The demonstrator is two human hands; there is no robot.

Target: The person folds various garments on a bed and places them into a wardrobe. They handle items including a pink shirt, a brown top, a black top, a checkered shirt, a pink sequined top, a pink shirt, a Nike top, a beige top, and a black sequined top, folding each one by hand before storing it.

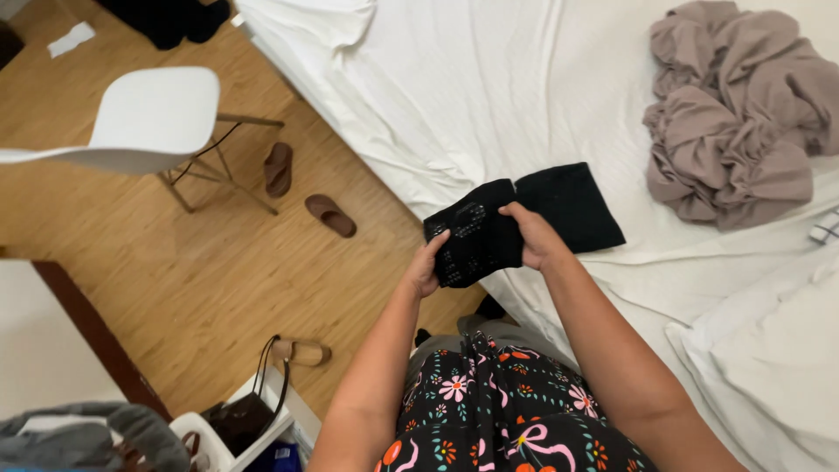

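Our left hand (426, 267) and right hand (535, 238) both pinch the black sock (476, 234) over the bed (489, 105) edge; a loose grip could drop it to the floor (218, 262)

- Light wooden floor (175, 288) fills the left side.
- A white chair (140, 122) stands on it, 2 brown slippers (301, 188) just beside its legs.
- A bed (454, 87) with a rumpled white sheet fills the right.
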